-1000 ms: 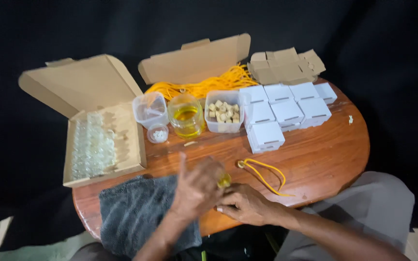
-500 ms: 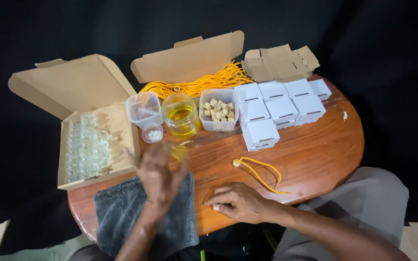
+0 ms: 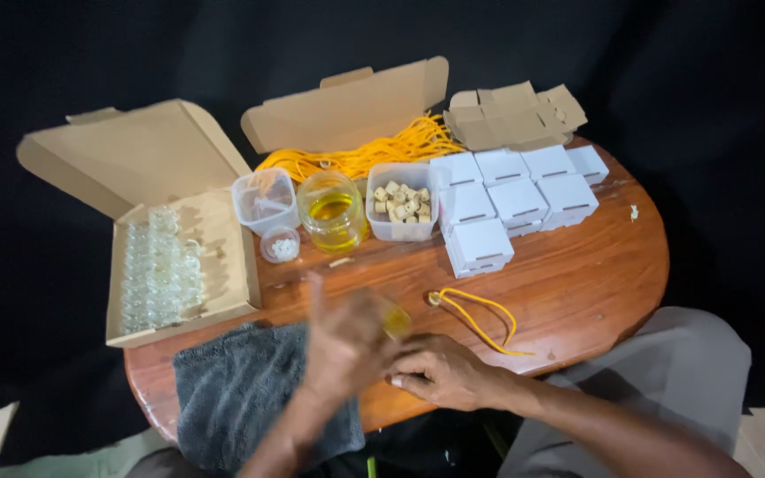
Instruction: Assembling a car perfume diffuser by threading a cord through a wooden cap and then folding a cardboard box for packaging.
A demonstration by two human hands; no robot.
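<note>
Holding a small glass bottle of yellow liquid (image 3: 395, 320) in its fingers, the left hand (image 3: 343, 341) is blurred above the near edge of the round wooden table (image 3: 595, 265), so the exact pinch is hard to read, though the fingers look closed around the bottle. Just to its right, the right hand (image 3: 444, 372) rests on the tabletop with fingers curled loosely and nothing clearly in it; whether it grips anything cannot be told. Beside the bottle, slightly beyond and to the right, lies a loop of yellow cord (image 3: 480, 314). Under and to the left of the left hand a grey towel (image 3: 241, 389) hangs over the table edge. Farther out to the left sits an open cardboard box of empty glass vials (image 3: 157, 265). Beyond the hands stand a small round lidded cup (image 3: 280, 244), a clear square tub (image 3: 264, 199), a jar of yellow oil (image 3: 331, 211) and a tub of cork stoppers (image 3: 403, 202). To the right of those, a cluster of white folded boxes (image 3: 515, 190), with a heap of yellow cords (image 3: 374, 155) in a second open box behind.
</note>
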